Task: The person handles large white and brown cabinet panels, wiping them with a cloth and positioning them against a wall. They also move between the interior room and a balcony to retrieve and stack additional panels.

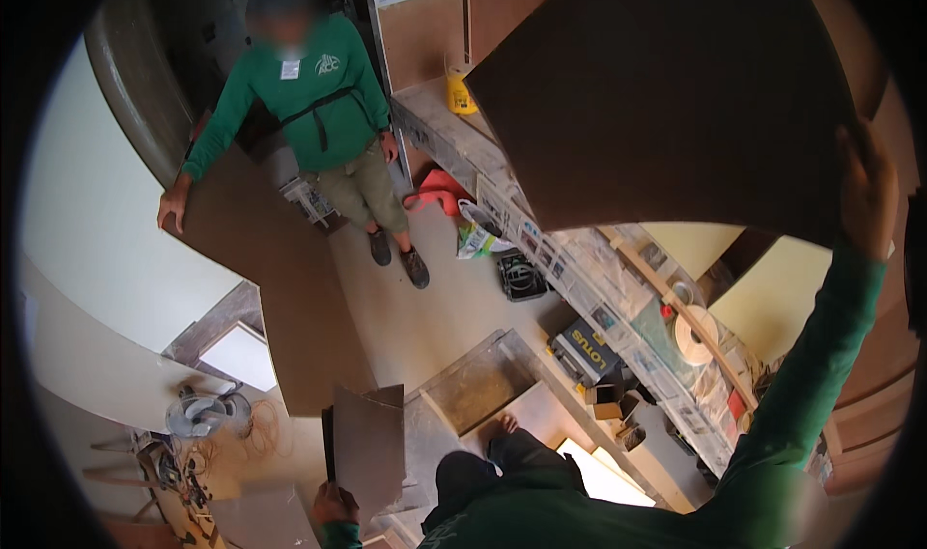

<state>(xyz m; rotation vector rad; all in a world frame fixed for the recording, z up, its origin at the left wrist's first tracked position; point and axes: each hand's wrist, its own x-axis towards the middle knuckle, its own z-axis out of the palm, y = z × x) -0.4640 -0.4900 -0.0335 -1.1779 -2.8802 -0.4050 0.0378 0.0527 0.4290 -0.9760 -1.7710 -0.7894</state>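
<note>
My right hand [872, 197] is raised at the far right, fingers closed on the edge of a large dark brown panel [666, 105] that is tilted up and fills the upper right. Low on the left, my left hand [335, 504] grips the bottom of a smaller brown panel [370, 443] standing on edge. Just beyond it, a long brown panel [299, 308] slants away to the far left, where a co-worker's hand [174, 204] rests on its edge. The two left-side panels overlap in view; whether they touch, I cannot tell.
A co-worker [314, 105] in a green shirt stands at the far left. A cluttered workbench [618, 308] runs diagonally at right, carrying a tape roll [695, 335] and a yellow container [462, 90]. A tool case [584, 351], an open wooden box frame [488, 385] and cords [256, 428] lie lower.
</note>
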